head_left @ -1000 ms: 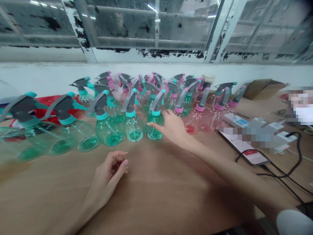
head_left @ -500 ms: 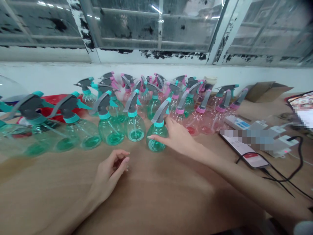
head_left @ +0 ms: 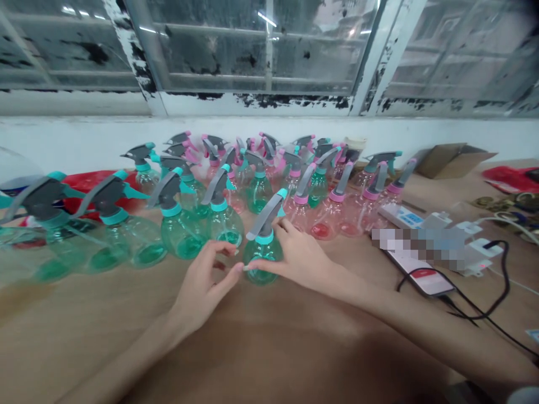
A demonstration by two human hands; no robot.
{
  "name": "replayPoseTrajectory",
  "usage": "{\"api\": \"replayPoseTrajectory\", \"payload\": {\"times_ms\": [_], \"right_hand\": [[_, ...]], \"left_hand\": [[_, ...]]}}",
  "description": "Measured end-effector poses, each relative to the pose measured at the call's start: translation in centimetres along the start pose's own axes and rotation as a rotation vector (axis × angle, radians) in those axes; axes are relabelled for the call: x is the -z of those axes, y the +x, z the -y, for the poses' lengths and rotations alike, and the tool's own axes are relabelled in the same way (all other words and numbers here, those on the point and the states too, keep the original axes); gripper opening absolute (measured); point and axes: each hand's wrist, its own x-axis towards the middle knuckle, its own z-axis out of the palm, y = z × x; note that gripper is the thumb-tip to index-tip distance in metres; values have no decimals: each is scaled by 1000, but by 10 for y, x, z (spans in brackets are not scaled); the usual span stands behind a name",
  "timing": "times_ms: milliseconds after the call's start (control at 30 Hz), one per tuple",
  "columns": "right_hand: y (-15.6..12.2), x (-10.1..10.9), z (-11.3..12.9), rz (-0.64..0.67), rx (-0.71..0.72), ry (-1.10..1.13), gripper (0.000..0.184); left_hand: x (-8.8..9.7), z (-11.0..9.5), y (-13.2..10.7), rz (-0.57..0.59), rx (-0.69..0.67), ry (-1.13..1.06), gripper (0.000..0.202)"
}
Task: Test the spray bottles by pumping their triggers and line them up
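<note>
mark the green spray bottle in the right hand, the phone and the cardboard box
green spray bottle (head_left: 264,240), head view, on its turquoise collar
phone (head_left: 425,274), head view, on its lit screen
cardboard box (head_left: 440,161), head view, on its brown side

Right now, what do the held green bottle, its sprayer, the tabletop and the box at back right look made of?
Green bottle in the right hand: probably glossy plastic; see-through walls, glass not ruled out.
Sprayer: likely molded plastic, opaque satin gray with turquoise parts.
Tabletop: wood or wood-look laminate; dull brown, faintly streaked.
Box: apparently cardboard; matte brown, folded flaps.
</note>
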Motion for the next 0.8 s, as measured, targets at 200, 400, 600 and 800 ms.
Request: {"api": "replayPoseTrajectory", "payload": {"times_ms": [200,400,600,800], "right_hand": [[-11,3,0,24,31,158,74],[-19,-3,2,100,53,259,77],[-18,-12,3,106,123,196,80],[-32,-27,-25,124,191,216,97]], "left_hand": [[1,-15,20,153,-101,-85,45],[-6,-34,35,265,-156,-179,66],[-18,-54,41,288,-176,-261,32],[-20,-65,34,119,-193,-291,14]]}}
